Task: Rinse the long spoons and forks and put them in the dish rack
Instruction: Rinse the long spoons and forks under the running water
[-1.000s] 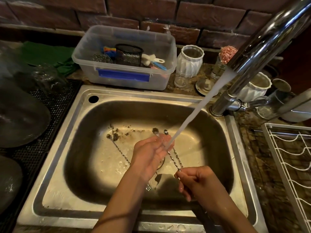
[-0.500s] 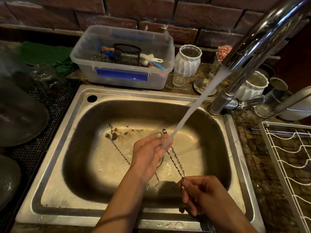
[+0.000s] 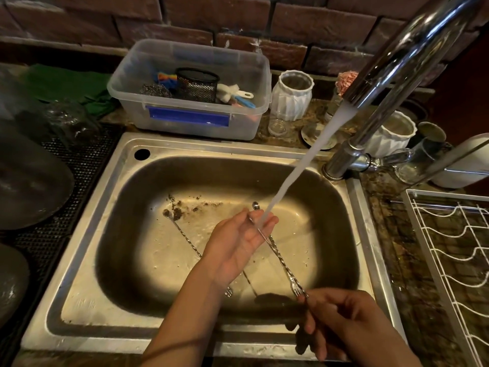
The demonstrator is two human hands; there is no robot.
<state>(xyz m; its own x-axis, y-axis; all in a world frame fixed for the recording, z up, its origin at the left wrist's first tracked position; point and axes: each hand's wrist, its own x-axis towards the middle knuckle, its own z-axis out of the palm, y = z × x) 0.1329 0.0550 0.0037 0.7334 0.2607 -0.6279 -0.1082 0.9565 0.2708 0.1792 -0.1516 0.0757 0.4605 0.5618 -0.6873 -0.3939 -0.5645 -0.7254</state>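
Two long twisted-handle spoon-forks slant across the steel sink. My right hand is at the sink's near right and pinches their forked ends. Their spoon ends lie across the fingers of my left hand, which is palm up and flat under the water stream from the faucet. A third long spoon-fork lies loose on the sink floor, partly hidden by my left wrist. The white wire dish rack stands on the counter at the right.
Brown food bits dot the far sink floor. Behind the sink stand a clear plastic tub of scrubbers and two white ribbed jars. Dark plates on a black mat lie at the left.
My left hand has uncurled from the spoon ends and now lies flat, palm up. My right hand has slid down to the forked tips.
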